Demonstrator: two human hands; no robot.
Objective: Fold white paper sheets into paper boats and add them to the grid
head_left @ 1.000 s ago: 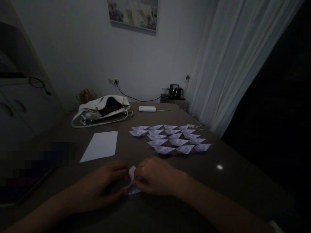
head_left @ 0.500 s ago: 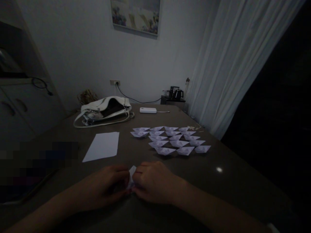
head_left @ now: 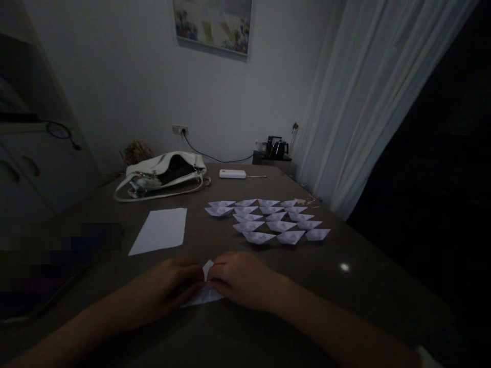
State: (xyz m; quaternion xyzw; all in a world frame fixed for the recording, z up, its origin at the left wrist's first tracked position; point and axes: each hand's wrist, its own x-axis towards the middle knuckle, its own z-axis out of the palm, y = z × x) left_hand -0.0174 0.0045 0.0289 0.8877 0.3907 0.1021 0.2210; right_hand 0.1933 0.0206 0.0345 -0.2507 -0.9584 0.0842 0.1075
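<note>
A small folded white paper (head_left: 207,295) lies near the table's front edge, between my two hands. My left hand (head_left: 169,286) grips its left side, fingers curled and pinched together. From the other side my right hand (head_left: 241,281) pinches the paper, its fingertips close to those of the left. A pointed tip of paper rises between the fingers, and a wider flat part spreads out below them. Parts of the paper are hidden under the fingers. Beyond my right hand stand several folded paper boats (head_left: 259,237) in rows.
White paper sheets (head_left: 161,230) lie beyond my left hand. Farther back are a white handbag (head_left: 164,171) and a white power bank (head_left: 232,174) with a short cable. A blurred-out flat object (head_left: 57,271) sits at the left edge. A curtain (head_left: 345,102) hangs at right.
The paper between my hands now shows a wider flat part toward me, spreading left and right. My fingers have shifted slightly upward on it. The view has moved a little.
</note>
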